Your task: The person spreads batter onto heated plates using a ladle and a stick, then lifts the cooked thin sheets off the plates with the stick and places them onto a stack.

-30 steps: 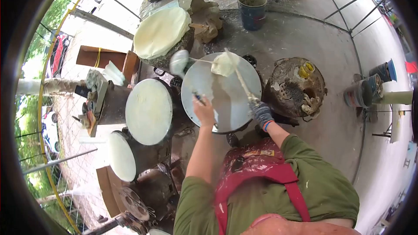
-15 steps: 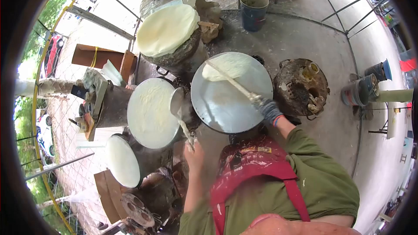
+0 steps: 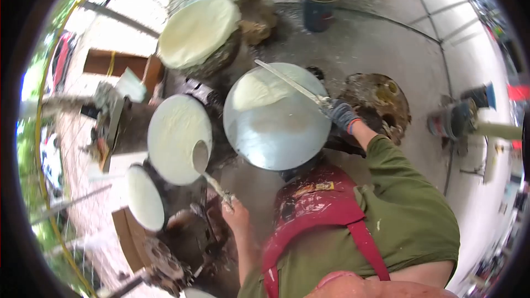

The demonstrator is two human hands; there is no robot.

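Head view looks down on a person in a red apron. Their left hand (image 3: 236,213) is wrapped around the handle of a ladle (image 3: 200,156), whose bowl hangs over the near edge of the batter-covered middle griddle (image 3: 174,132). Their gloved right hand (image 3: 340,115) grips a long stick (image 3: 290,84) lying across the far right edge of the large grey griddle (image 3: 276,127), its tip at a pale sheet of batter (image 3: 258,89) spread on the griddle's far side.

Both hands (image 3: 236,213) (image 3: 341,115) outstretched, fists closed.
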